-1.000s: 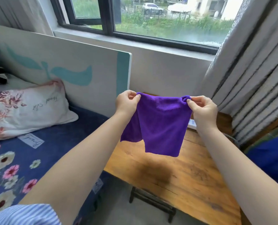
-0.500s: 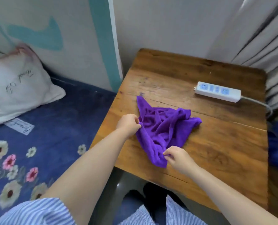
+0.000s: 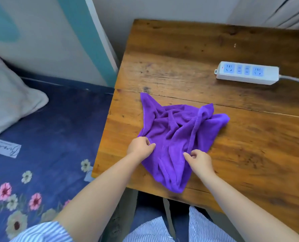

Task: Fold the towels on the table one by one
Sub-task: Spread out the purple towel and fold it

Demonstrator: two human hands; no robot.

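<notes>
Head view shows a crumpled purple microfibre towel [image 3: 176,137] lying on the worn wooden worktop [image 3: 215,49], near its front-left edge. Left hand [image 3: 139,147] pinches the cloth at its left edge; right hand [image 3: 200,160] pinches a ridge nearer the middle. No fold is made yet, so spreading flat and folding both remain. No other towels are visible. A white power strip [image 3: 247,75] lies well apart.

Towel [image 3: 176,137] on table [image 3: 215,49], power strip [image 3: 246,75] behind
</notes>
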